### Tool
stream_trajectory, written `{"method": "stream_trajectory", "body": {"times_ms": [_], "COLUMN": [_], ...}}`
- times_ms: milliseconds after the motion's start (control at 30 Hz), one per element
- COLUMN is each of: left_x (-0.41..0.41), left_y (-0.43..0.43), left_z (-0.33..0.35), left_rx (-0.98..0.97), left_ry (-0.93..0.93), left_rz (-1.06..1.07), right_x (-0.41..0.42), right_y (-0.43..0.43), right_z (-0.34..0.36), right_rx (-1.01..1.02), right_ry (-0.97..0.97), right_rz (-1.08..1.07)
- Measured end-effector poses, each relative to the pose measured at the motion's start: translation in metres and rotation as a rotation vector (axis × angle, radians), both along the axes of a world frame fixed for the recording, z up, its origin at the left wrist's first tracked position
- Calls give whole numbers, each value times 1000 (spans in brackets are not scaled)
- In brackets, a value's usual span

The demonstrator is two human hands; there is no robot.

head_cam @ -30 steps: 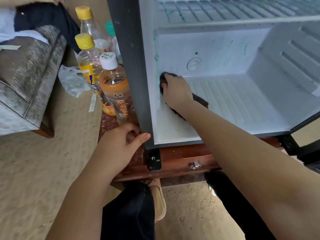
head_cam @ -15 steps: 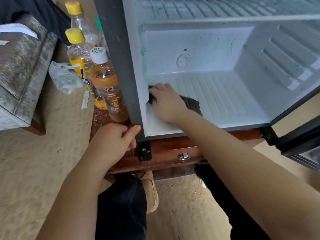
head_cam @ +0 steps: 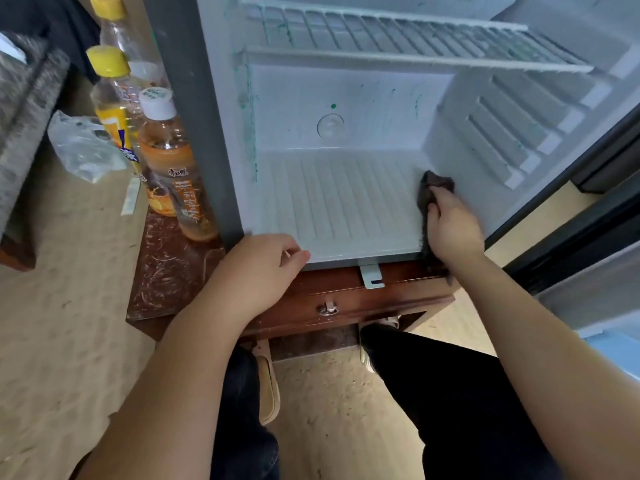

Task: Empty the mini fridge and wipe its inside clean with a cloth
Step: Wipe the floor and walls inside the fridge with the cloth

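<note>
While right hand (head_cam: 453, 227) grips cloth (head_cam: 437, 186) (dark) on fridge floor (head_cam: 346, 202) | left hand (head_cam: 263, 268) rests loose, empty

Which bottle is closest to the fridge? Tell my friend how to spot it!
Find the open mini fridge on the wooden table. Look just outside its dark left side. The front bottle there has a white cap and orange label; two neighbours have yellow caps.

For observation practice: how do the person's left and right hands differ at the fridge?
The right hand grips the dark cloth; the left hand holds nothing visible. The right hand is inside, by the right wall; the left hand rests at the front lip. Both are low on the fridge.
</note>
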State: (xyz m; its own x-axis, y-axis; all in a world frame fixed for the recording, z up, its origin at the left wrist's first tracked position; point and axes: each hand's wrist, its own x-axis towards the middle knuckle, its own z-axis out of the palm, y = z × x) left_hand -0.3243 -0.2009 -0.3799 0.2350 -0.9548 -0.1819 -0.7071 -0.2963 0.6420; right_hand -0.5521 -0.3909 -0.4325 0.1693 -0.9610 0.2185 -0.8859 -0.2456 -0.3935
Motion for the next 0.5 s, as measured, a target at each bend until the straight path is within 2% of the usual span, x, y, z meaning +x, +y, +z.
{"method": "stream_trajectory", "body": {"times_ms": [133, 267, 400, 500], "left_x": [-7, -15, -26, -30], "left_y": [-15, -28, -41, -51], "left_z": [2, 2, -4, -12], "left_rx": [-14, -75, -284, -352], "left_ry": [5, -32, -174, -238], "left_rz": [-19, 15, 137, 186], "right_x": [15, 71, 113, 97], "right_y": [12, 54, 91, 86], "right_z": [-3, -6, -8, -8], "right_rx": [-22, -43, -107, -73], "right_ry": [-43, -79, -136, -202], "right_rz": [-11, 235, 613, 675]}}
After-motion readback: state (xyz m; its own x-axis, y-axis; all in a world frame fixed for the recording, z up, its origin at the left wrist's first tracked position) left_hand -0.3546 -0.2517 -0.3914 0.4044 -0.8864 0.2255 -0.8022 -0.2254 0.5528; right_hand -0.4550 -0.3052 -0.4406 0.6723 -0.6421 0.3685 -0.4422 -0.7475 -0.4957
